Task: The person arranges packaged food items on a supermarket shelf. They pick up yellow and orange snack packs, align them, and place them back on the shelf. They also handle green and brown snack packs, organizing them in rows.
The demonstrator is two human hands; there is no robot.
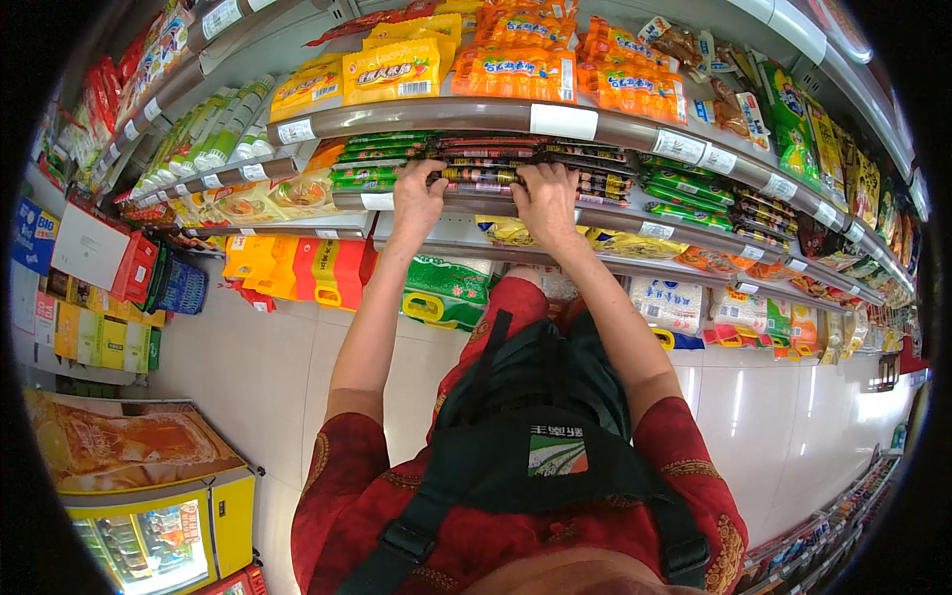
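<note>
Both of my hands are at a middle shelf stacked with stick-shaped wrapped snacks that look like sausages. My left hand (419, 199) has its thumb and bent fingers at the left end of a row of dark-wrapped sticks (480, 176). At the right end of that row, my right hand (549, 199) curls its fingers over the sticks, thumb at the front. Green-wrapped sticks (364, 177) lie just left of my left hand. More dark sticks with gold bands (604, 186) lie right of my right hand. The fingertips are partly hidden among the wrappers.
A brown shelf edge (483, 115) juts out above my hands, under orange packs (513, 74) and yellow bags (390, 71). Below are yellow packets (632, 244) and a green rice bag (446, 286). Shopping baskets (182, 285) and a yellow display fridge (232, 520) stand left.
</note>
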